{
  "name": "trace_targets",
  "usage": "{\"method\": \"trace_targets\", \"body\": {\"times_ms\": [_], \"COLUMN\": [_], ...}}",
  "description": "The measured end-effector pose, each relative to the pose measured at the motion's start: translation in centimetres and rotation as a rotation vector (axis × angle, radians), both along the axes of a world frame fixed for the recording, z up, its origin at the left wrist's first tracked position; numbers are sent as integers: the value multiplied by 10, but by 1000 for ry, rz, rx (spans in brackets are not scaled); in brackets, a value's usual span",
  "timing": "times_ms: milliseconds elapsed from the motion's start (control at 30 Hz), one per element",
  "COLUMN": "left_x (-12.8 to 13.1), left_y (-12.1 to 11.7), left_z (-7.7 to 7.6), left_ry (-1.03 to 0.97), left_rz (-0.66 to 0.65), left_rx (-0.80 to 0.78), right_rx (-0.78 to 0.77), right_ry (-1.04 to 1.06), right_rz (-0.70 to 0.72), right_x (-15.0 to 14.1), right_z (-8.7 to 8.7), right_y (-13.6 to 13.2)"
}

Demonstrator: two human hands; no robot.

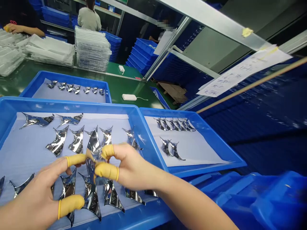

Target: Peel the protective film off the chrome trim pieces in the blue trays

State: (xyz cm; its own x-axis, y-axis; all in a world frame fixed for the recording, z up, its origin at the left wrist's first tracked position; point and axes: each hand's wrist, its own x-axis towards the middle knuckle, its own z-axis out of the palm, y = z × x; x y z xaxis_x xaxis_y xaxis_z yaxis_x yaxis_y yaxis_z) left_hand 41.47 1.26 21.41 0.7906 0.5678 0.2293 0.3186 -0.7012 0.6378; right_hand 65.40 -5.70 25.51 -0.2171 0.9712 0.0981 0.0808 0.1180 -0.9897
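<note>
My right hand (127, 166) pinches a shiny chrome-like curved piece (94, 143) between thumb and fingers, holding it upright above the large blue tray (105, 104). The piece is partly blurred. Yellow finger cots cover the tips of both hands' working fingers. My left hand (45, 195) is open, thumb and index finger spread wide. Its index fingertip is at the left edge of the held piece; whether it touches is hard to tell. Below and around my hands, several similar mirror-finish pieces (76, 139) lie in rows on the tray's white liner, some hidden behind my hands.
To the right, a second blue tray (206, 127) holds several such pieces; behind, a smaller tray (72, 75) holds a row. A white box with a cord (129, 97) lies on the green table (117, 86). Clear plastic trays (92, 49) are stacked farther back. Other people stand beyond.
</note>
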Motion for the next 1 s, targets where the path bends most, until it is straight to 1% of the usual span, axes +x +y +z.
{"method": "trace_targets", "body": {"times_ms": [67,133,200,333,567,667,800,1000], "left_x": [3,5,5,1,3,6,6,1], "left_y": [2,3,3,0,-3,-4,-4,0], "left_z": [4,5,3,-3,-4,-2,-2,-4], "left_ry": [-54,-68,-62,-56,-126,-129,-131,-106], "left_rz": [-98,-133,-133,-130,-124,-110,-84,-121], "left_rx": [58,88,97,50,-50,-31,9,34], "right_rx": [48,63,80,110,19,-15,9,44], "right_ry": [20,53,81,132,174,202,223,231], "right_rz": [26,46,47,53,81,74,59,60], "right_x": [-7,-9,-10,-11,-9,-9,-11,-11], "right_z": [-4,-7,-11,-14,-11,-12,-13,-14], "right_y": [-6,-9,-10,-11,-14,-14,-14,-14]}}
